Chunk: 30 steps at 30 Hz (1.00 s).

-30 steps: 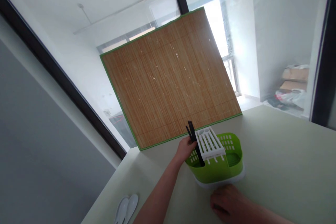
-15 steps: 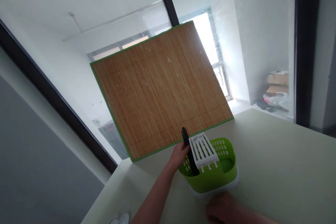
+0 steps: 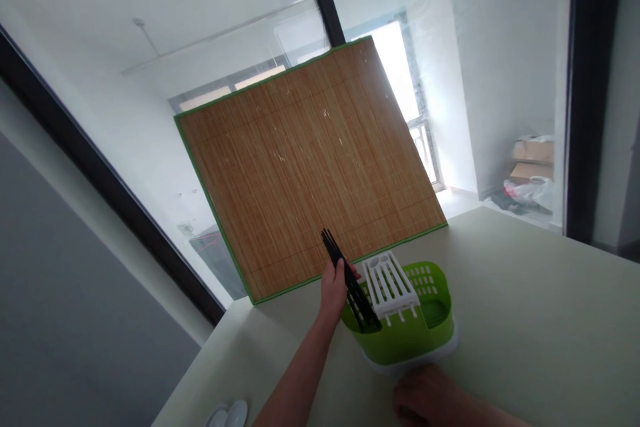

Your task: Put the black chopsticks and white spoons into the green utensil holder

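Note:
My left hand [image 3: 334, 285] is closed around a bundle of black chopsticks [image 3: 345, 268]. Their lower ends are down in the left compartment of a green utensil holder [image 3: 400, 341], and the bundle leans to the left. A white slotted rack [image 3: 390, 285] sits across the middle of the holder. Below it, the holder's base is white. Close to the front of that base, my right hand [image 3: 425, 392] lies on the table, its fingers curled; I see nothing in it.
Behind the holder, a bamboo mat [image 3: 310, 173] with green edging leans against a glass wall. White spoon-like pieces [image 3: 236, 413] lie at the lower left of the white table [image 3: 540, 307]. Beyond the glass are stacked cardboard boxes [image 3: 533, 160].
The chopsticks have tilted further to the left and their bundle has spread slightly. My left hand has shifted a little left and up with them. My right hand has stayed in place.

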Each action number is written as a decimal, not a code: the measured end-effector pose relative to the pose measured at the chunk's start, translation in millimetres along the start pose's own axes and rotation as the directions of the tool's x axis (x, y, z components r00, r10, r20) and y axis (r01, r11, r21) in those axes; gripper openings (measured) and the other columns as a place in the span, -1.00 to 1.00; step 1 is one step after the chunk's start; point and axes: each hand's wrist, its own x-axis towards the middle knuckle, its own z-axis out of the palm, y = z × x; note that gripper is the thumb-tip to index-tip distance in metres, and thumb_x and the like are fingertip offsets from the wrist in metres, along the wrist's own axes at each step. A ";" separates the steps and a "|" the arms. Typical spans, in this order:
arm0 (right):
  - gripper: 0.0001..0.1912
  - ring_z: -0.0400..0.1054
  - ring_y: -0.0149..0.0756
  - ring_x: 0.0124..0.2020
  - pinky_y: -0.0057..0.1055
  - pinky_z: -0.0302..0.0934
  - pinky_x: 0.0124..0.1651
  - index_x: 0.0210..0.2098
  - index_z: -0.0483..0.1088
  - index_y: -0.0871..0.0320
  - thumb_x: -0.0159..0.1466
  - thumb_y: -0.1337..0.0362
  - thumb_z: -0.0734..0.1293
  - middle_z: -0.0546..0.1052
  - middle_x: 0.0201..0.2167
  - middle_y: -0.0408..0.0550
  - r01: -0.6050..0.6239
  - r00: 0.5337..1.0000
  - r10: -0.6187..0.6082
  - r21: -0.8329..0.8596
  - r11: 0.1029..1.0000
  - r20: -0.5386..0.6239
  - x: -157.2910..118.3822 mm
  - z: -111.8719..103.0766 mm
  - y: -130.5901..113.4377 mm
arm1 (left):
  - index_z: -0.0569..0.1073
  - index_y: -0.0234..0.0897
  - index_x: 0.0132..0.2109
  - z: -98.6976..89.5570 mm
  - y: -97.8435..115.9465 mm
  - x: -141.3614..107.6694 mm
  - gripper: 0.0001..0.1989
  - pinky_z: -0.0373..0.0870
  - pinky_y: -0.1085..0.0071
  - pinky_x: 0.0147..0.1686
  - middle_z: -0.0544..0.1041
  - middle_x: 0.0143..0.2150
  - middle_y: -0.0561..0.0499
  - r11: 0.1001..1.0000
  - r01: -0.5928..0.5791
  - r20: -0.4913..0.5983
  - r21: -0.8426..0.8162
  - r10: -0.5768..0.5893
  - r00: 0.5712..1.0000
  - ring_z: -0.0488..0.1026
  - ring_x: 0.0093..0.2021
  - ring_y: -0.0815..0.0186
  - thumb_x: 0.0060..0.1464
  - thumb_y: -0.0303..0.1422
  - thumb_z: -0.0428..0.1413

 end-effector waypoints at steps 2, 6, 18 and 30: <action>-0.84 0.46 -0.26 -0.32 -0.46 0.09 -0.34 -0.33 0.44 0.07 0.10 0.39 0.28 0.59 -0.36 -0.18 -0.001 1.000 0.001 0.004 1.000 -0.002 -0.5 0.5 0.1 | 0.30 -0.27 -0.27 1.6 -1.0 1.0 -0.65 0.36 0.45 -0.48 0.40 -0.45 0.07 0.983 -0.001 -0.102 -0.182 -0.018 0.995 0.40 -0.52 0.38 0.11 -0.03 0.04; -0.82 0.45 -0.26 -0.31 -0.45 0.07 -0.33 -0.32 0.43 0.07 0.10 0.41 0.28 0.58 -0.36 -0.17 -0.002 1.000 0.002 0.000 1.000 -0.012 -3.1 1.2 -0.3 | 0.27 -0.25 -0.28 -0.8 12.0 2.5 -0.67 0.25 0.55 -0.57 0.32 -0.51 0.16 0.897 -0.103 -0.224 -0.429 0.005 0.975 0.27 -0.59 0.49 0.07 -0.08 0.12; -0.89 0.37 -0.28 -0.38 -0.41 0.00 -0.32 -0.36 0.38 0.09 0.19 0.39 0.23 0.51 -0.42 -0.16 -0.007 0.995 0.010 0.029 1.000 -0.096 -16.1 -1.0 -3.2 | 0.29 -0.26 -0.28 -107.8 84.1 5.5 -0.71 0.16 0.58 -0.63 0.27 -0.50 0.15 0.967 -0.244 -0.344 -0.075 0.205 0.916 0.20 -0.62 0.51 0.10 -0.10 0.07; -0.87 0.37 -0.32 -0.45 -0.46 0.07 -0.38 -0.39 0.38 0.08 0.23 0.35 0.21 0.50 -0.47 -0.15 0.056 0.981 -0.047 0.043 0.997 -0.190 -18.2 3.3 3.3 | 0.36 -0.28 -0.39 -302.5 -14.3 -74.9 -0.81 0.31 0.29 -0.25 0.44 -0.42 -0.07 0.527 0.588 -0.603 0.614 -0.168 0.780 0.46 -0.26 0.16 0.16 -0.38 -0.06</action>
